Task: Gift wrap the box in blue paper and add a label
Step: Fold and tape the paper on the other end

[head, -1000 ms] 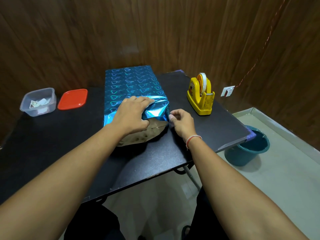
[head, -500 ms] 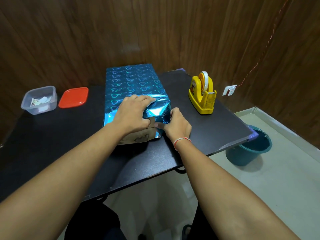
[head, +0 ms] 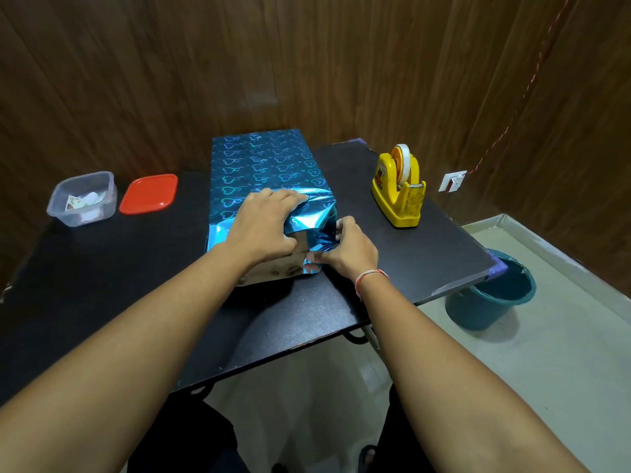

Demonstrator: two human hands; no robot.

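Observation:
A long box (head: 269, 271) lies lengthways on the black table (head: 102, 285), its top covered in shiny blue heart-patterned paper (head: 263, 165). The near end still shows bare brown cardboard. My left hand (head: 263, 227) lies over the near top edge, holding the paper down, its thumb against the end face. My right hand (head: 348, 250) pinches the loose right-side flap of blue paper and presses it in against the box's end. A clear tub (head: 82, 199) at the far left holds small printed paper pieces.
A red lid (head: 148, 194) lies beside the tub. A yellow tape dispenser (head: 397, 189) with a white roll stands right of the box. A teal bucket (head: 491, 295) sits on the floor past the table's right corner. Wood-panel walls close behind.
My right hand moved left from the table beside the box onto the side flap and folded it against the box's end. My left hand stayed in place on top.

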